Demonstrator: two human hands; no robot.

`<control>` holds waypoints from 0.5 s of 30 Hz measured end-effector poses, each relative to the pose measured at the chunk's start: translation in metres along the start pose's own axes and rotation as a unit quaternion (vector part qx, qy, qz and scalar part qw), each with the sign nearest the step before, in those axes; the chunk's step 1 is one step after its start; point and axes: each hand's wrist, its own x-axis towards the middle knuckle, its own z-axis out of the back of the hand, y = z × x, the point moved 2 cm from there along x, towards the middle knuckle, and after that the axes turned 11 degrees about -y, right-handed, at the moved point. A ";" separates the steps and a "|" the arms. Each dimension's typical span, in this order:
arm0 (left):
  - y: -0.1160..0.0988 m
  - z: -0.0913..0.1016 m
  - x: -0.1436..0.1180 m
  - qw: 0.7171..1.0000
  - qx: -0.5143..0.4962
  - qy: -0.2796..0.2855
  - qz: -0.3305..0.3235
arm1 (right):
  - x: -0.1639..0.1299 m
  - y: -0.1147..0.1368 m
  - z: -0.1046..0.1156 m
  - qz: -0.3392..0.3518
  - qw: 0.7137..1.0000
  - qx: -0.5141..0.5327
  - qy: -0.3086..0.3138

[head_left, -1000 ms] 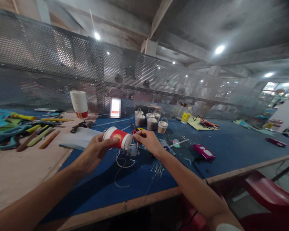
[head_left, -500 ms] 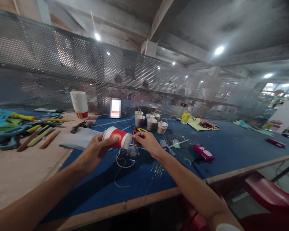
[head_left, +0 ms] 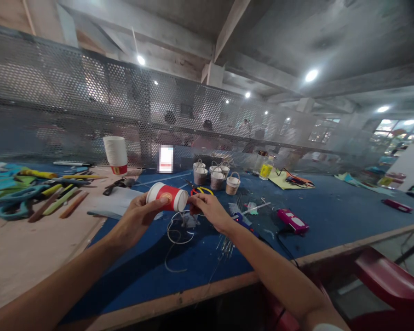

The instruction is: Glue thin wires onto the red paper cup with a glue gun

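1. Head view is showing a big hall with a concrete ceiling and a perforated metal screen (head_left: pixel 207 115) that is standing along the far edge of the table (head_left: pixel 331 207); other people are sitting behind it, blurred.
2. Blue cloth is covering the table, and bare wood is showing at its left, where coloured tools (head_left: pixel 37 193) are lying.
3. Four small baskets (head_left: pixel 214 174) with handles are standing finished at the back, I think, and a cup stack (head_left: pixel 116 154) is waiting unused, so much work is remaining.
4. Left hand (head_left: pixel 138 218) is gripping a red cup (head_left: pixel 167 196) on its side, above the cloth, fingers closed around it.
5. Right hand (head_left: pixel 209 209) is pinching at the cup's white end, fingertips together; I cannot tell on what.
6. Thin wire (head_left: pixel 175 236) is lying loose below.
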 end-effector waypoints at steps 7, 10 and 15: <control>0.003 0.002 0.002 1.000 0.012 0.011 -0.012 | -0.001 0.002 0.001 0.071 0.996 -0.052 -0.015; 0.005 0.003 0.002 0.999 0.036 0.013 -0.014 | 0.001 0.000 0.002 0.083 0.994 -0.067 -0.024; 0.005 0.001 -0.001 0.997 0.071 0.015 -0.009 | 0.002 -0.002 0.005 0.123 0.983 -0.129 -0.051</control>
